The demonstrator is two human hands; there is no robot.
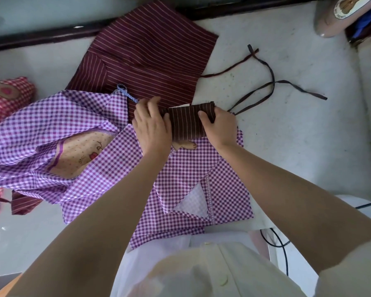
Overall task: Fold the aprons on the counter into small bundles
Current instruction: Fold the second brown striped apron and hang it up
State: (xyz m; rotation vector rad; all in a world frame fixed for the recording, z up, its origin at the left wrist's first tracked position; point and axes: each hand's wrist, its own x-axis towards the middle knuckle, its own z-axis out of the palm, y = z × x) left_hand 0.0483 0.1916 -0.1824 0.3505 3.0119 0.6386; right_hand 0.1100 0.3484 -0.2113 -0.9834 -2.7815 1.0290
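step in hand: rolling the maroon striped apron up from its near edge. by the look of it the job is early, since most of the cloth lies flat beyond the roll.
where the apron is: spread on the pale surface, with the roll lying across its near end and touching the purple checked apron just in front of it.
left grip: palm down, fingers curled over the left end of the roll and holding it.
right grip: closed round the right end, thumb on top of the cloth, the other fingers hidden behind it.
ties: dark straps trail loose on the surface to the right and cross one another. one runs back toward the right end of the roll.
doing it well: both ends should turn together so the roll stays straight and even. the cloth ahead needs a light pull to keep creases from rolling in. the ties are best gathered in or wrapped round at the end.
what could go wrong: the purple checked apron may catch in the roll, and a slack end would likely make the bundle cone out.
waiting: the purple checked apron, crumpled at the left, and a red checked apron at the left edge.
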